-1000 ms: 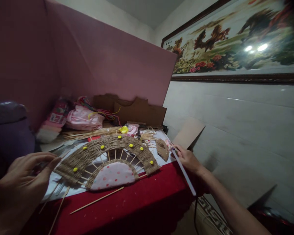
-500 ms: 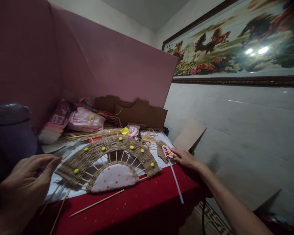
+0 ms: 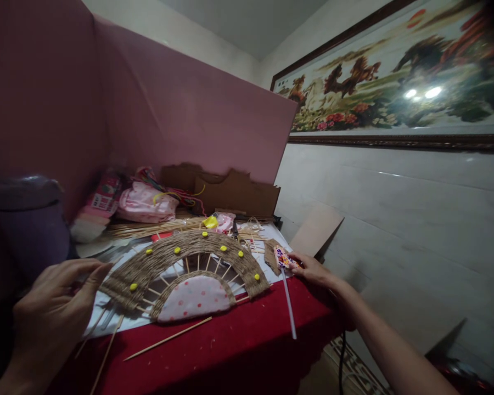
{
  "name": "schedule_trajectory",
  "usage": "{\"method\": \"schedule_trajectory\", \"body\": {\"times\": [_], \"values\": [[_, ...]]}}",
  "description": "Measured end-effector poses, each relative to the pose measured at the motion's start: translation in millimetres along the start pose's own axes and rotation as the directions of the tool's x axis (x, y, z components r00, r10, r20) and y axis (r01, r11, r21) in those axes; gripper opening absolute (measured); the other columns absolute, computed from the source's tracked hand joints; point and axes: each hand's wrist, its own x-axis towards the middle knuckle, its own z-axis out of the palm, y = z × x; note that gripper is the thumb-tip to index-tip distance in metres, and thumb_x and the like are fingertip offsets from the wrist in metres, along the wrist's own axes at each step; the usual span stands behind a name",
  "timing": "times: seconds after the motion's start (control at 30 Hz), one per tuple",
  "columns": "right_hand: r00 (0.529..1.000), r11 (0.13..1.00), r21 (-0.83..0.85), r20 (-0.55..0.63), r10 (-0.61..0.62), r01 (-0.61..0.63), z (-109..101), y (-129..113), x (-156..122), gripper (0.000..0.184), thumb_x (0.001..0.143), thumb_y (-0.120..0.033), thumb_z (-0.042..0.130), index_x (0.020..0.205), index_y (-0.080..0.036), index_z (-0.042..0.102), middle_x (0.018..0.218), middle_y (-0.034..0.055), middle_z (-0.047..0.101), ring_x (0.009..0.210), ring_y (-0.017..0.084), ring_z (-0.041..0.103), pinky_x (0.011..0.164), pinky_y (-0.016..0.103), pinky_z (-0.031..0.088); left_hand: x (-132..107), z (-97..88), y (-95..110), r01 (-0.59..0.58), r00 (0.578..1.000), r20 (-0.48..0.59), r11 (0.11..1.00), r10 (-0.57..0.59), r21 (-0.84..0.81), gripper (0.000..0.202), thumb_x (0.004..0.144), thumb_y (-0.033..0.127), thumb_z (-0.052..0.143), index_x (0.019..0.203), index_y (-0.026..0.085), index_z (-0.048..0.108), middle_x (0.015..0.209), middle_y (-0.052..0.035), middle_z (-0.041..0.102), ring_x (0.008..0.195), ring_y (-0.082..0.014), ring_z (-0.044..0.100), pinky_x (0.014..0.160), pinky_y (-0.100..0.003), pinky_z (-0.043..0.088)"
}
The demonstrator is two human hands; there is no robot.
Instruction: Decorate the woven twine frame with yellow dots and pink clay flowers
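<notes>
A fan-shaped piece woven from brown twine over thin wooden sticks (image 3: 177, 258) lies on the table, with several yellow dots along its outer band. A dotted pink fabric half-round (image 3: 197, 299) fills its inner part. My left hand (image 3: 61, 307) is at the fan's left end, thumb and forefinger pinched together; whatever is between them is hidden. To the right of the fan, my right hand (image 3: 313, 270) grips a flower-patterned glue gun (image 3: 283, 258). A long translucent glue stick (image 3: 288, 307) sticks out of it toward me. Beneath the gun is a piece of brown cardboard (image 3: 271, 253).
Loose wooden skewers (image 3: 168, 338) lie on the red tablecloth (image 3: 239, 351) in front. Behind the fan are bundled sticks (image 3: 156, 226), scissors (image 3: 242, 241), pink fabric (image 3: 148, 203) and upright cardboard (image 3: 234, 192). A purple container (image 3: 28, 225) stands left. A black cord (image 3: 341, 362) hangs at the right.
The view has shifted slightly. The glue gun has turned a little, its glue stick's near end swinging left. My left hand keeps its pinch by the fan's left end.
</notes>
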Motion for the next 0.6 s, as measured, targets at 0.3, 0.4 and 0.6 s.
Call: {"method": "schedule_trajectory", "body": {"times": [0.3, 0.4, 0.6], "values": [[0.997, 0.999, -0.016, -0.067, -0.031, 0.03, 9.4, 3.4, 3.9, 0.047, 0.076, -0.027, 0.05, 0.122, -0.019, 0.057, 0.112, 0.0103, 0.06, 0.102, 0.026, 0.055, 0.092, 0.041, 0.041, -3.4, -0.5, -3.3, -0.039, 0.999, 0.026, 0.999, 0.038, 0.008, 0.022, 0.076, 0.043, 0.058, 0.075, 0.022, 0.064, 0.077, 0.0003, 0.063, 0.074, -0.0173, 0.059, 0.064, -0.026, 0.042], [0.997, 0.998, -0.046, -0.066, -0.041, 0.038, 10.7, 4.1, 4.0, 0.047, 0.077, -0.026, 0.05, 0.124, -0.022, 0.056, 0.1, 0.0081, 0.06, 0.092, 0.023, 0.057, 0.087, 0.037, 0.043, -3.9, 0.0, -4.0, -0.034, 0.999, 0.023, 0.999, 0.034, 0.008, 0.022, 0.076, 0.043, 0.058, 0.075, 0.022, 0.064, 0.077, 0.0, 0.063, 0.073, -0.0171, 0.059, 0.063, -0.026, 0.042], [0.997, 0.996, -0.048, -0.032, -0.072, 0.071, 3.2, -1.7, 5.2, 0.044, 0.071, -0.024, 0.053, 0.114, -0.018, 0.06, 0.128, 0.011, 0.048, 0.118, 0.029, 0.044, 0.1, 0.041, 0.034, -3.3, 1.0, -5.5, 0.01, 0.999, 0.032, 1.0, -0.011, 0.014, 0.025, 0.075, 0.046, 0.057, 0.073, 0.023, 0.064, 0.077, 0.0001, 0.064, 0.074, -0.0177, 0.059, 0.063, -0.027, 0.043]]}}
